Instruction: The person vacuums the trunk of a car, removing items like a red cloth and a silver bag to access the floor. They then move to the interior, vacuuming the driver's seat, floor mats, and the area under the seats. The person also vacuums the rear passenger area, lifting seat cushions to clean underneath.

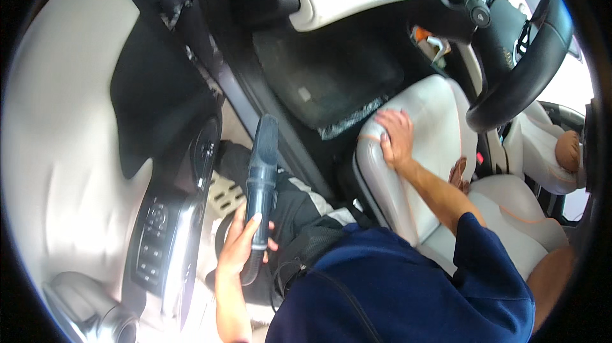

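Note:
My left hand (246, 240) is closed around the dark plastic handle of a vacuum hose wand (262, 190). The wand's broad nozzle points up the picture, over the door sill, and its ribbed hose bends away below the hand. My right hand (397, 137) rests on the front edge of the light leather driver's seat (435, 113), fingers spread, holding nothing. Ahead of the seat lies a dark floor mat (330, 75), with a pale patch on it and a shiny, crinkled strip along its near edge.
The open car door with its switch panel (155, 242) stands at the left. A steering wheel (530, 70) juts in at the upper right. The sill (291, 147) runs between door and seat. A brown cushion (568, 151) lies on the far seat.

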`<move>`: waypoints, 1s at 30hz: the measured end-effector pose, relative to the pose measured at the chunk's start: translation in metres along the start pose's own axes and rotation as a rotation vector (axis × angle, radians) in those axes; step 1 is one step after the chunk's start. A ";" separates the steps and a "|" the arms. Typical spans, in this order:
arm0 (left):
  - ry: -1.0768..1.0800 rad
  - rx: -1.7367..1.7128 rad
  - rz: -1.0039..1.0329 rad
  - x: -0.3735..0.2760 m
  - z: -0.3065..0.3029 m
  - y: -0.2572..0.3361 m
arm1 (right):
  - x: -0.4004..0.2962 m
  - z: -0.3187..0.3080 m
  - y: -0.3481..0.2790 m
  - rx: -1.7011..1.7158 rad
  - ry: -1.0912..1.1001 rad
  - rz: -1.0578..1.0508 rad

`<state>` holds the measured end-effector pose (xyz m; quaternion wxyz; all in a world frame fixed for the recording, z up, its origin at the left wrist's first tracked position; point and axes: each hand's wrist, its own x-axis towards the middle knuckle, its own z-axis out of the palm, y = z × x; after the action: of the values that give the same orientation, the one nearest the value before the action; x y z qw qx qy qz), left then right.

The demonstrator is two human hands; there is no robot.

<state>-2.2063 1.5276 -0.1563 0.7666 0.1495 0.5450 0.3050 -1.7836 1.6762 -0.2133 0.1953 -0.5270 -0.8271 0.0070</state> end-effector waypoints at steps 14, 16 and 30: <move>-0.150 0.573 -0.339 0.049 0.117 -0.054 | -0.013 -0.007 -0.014 -0.019 0.030 0.060; -0.115 0.571 -0.443 0.100 0.131 -0.067 | -0.002 0.003 -0.018 0.003 0.099 0.055; 0.047 0.597 -0.230 -0.039 0.089 -0.139 | -0.056 -0.001 -0.111 0.039 0.180 0.659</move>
<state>-2.0900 1.4052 -0.1731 0.7053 0.2983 0.6413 0.0464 -1.8591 1.5778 -0.2059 0.2649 -0.7604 -0.5916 0.0392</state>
